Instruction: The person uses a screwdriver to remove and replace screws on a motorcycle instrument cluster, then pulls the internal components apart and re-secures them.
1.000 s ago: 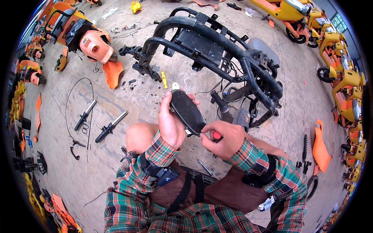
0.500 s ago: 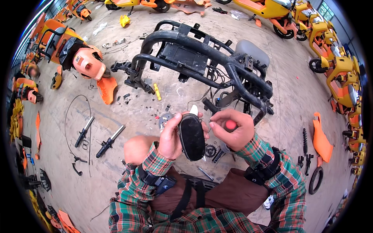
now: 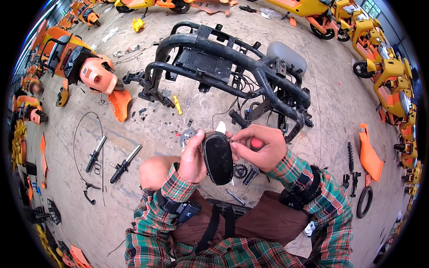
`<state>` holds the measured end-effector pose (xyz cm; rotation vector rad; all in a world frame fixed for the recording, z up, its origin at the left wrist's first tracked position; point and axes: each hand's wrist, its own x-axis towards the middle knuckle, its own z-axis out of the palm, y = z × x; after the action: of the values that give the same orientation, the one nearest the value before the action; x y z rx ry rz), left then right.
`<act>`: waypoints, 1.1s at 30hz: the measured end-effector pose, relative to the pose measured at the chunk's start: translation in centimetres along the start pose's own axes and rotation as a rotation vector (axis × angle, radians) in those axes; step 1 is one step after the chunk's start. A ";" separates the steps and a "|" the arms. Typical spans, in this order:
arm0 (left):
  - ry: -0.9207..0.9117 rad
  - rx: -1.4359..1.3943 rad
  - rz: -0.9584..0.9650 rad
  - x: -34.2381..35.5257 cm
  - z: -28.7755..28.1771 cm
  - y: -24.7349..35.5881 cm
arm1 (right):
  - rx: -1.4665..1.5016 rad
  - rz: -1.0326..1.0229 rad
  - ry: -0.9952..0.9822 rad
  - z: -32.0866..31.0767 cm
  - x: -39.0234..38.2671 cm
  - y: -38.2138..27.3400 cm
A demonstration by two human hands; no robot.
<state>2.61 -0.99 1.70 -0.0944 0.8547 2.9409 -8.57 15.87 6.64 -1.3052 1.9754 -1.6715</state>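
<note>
While the left hand point(image 3: 193, 156) cradled a black oval unit point(image 3: 217, 160), the right hand point(image 3: 264, 151) met its edge

As the person sat low over the concrete floor point(image 3: 328, 134), the black oval unit stood lengthwise between the two hands, raised in front of the knees, its dark glossy face turned up toward the head. The left hand was wrapped part-way round it, the thumb along the near left side and fingertips showing past the upper right edge. A white tab point(image 3: 220, 127) stuck up from the unit's top end.

The fingers of the right hand were curled in, with a red-ended handle point(image 3: 257, 143) lodged in the palm. Its thumb and forefinger came nearly together at the unit's upper right edge; whether they pinched something small there could not be told.

Beyond the hands lay a bare black vehicle frame point(image 3: 248, 62), with a grey rounded piece point(image 3: 288, 56) behind its right end. A yellow part point(image 3: 178, 104) rested near the frame's left end. To the left were two silver-and-black tubes point(image 3: 125, 163) and a looped cable point(image 3: 74, 138); to the right, an orange panel point(image 3: 370, 154) and, just below it, a black ring point(image 3: 365, 202). Yellow-and-orange scooters point(image 3: 391, 89) lined the right side.
</note>
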 end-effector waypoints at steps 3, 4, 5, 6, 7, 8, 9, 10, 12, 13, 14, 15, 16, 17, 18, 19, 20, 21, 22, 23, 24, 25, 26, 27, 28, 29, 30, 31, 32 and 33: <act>0.038 -0.004 -0.010 -0.1 0.1 -0.1 | 0.007 0.031 -0.001 0.0 0.0 0.1; 0.040 -0.015 -0.007 -0.1 -0.1 -0.1 | 0.016 0.049 0.000 0.1 0.0 0.2; 0.039 -0.028 -0.005 -0.1 -0.1 -0.1 | -0.007 0.041 -0.004 0.0 0.0 0.2; 0.038 -0.041 -0.004 -0.1 -0.1 -0.1 | -0.031 0.033 -0.007 -0.1 0.0 0.2; 0.062 -0.048 0.016 0.1 -0.1 -0.1 | -0.054 0.025 -0.010 -0.3 0.0 0.2; 0.089 -0.057 0.036 0.3 0.0 -0.1 | -0.051 0.046 -0.037 -0.4 -0.1 0.2; 0.117 -0.066 0.057 0.4 0.2 -0.1 | -0.047 0.068 -0.064 -0.5 -0.1 0.2; 0.138 -0.041 0.075 0.5 0.4 0.1 | -0.043 0.090 -0.091 -0.7 -0.2 0.1; 0.132 -0.079 0.091 0.7 0.3 0.2 | -0.062 0.067 -0.185 -1.0 -0.2 0.0; 0.129 -0.098 0.099 0.7 0.2 0.2 | -0.071 0.056 -0.232 -1.1 -0.2 0.1; 0.154 -0.100 0.098 0.7 0.2 0.3 | -0.073 0.046 -0.257 -1.1 -0.3 0.1; 0.157 -0.101 0.097 0.8 0.0 0.3 | -0.075 0.035 -0.283 -1.1 -0.4 0.2; 0.160 -0.101 0.097 0.9 -0.2 0.3 | -0.077 0.025 -0.309 -1.1 -0.5 0.2; 0.164 -0.103 0.097 0.9 -0.4 0.3 | -0.059 0.016 -0.332 -1.1 -0.5 0.4; 0.158 -0.111 0.102 0.8 -0.5 0.3 | -0.041 0.007 -0.356 -1.1 -0.6 0.5; 0.151 -0.120 0.108 0.8 -0.6 0.4 | -0.022 -0.002 -0.380 -1.0 -0.6 0.6; 0.143 -0.131 0.112 0.9 -0.7 0.3 | -0.022 0.006 -0.394 -1.0 -0.6 0.6; 0.147 -0.125 0.116 0.9 -0.7 0.3 | -0.023 0.014 -0.408 -1.0 -0.7 0.6; 0.152 -0.120 0.120 0.9 -0.7 0.3 | -0.023 0.022 -0.422 -0.9 -0.7 0.6; 0.157 -0.112 0.124 0.9 -0.7 0.3 | -0.028 0.021 -0.423 -0.9 -0.7 0.6; 0.161 -0.115 0.121 0.9 -0.6 0.3 | -0.034 0.020 -0.424 -0.9 -0.7 0.6; 0.165 -0.118 0.118 0.9 -0.6 0.3 | -0.040 0.019 -0.425 -1.0 -0.8 0.7; 0.169 -0.120 0.115 0.9 -0.5 0.3 | -0.060 0.004 -0.419 -1.0 -0.8 0.7; 0.179 -0.117 0.111 1.0 -0.5 0.4 | -0.080 -0.011 -0.411 -1.0 -0.8 0.8; 0.187 -0.115 0.107 1.1 -0.4 0.4 | -0.100 -0.026 -0.404 -1.1 -0.9 0.9; 0.202 -0.113 0.107 1.0 -0.4 0.4 | -0.118 -0.026 -0.412 -1.0 -0.8 0.9; 0.208 -0.107 0.111 0.9 -0.4 0.4 | -0.137 -0.026 -0.419 -0.9 -0.8 0.9; 0.214 -0.101 0.114 0.8 -0.5 0.4 | -0.156 -0.026 -0.427 -0.8 -0.8 0.9; 0.216 -0.095 0.115 0.9 -0.5 0.4 | -0.171 -0.024 -0.427 -0.8 -0.8 0.9; 0.215 -0.093 0.116 0.9 -0.5 0.3 | -0.186 -0.022 -0.427 -0.8 -0.9 0.9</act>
<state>1.66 -1.50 1.34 -0.3866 0.7711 3.1214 -9.00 16.97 5.77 -1.5939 1.8889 -1.1138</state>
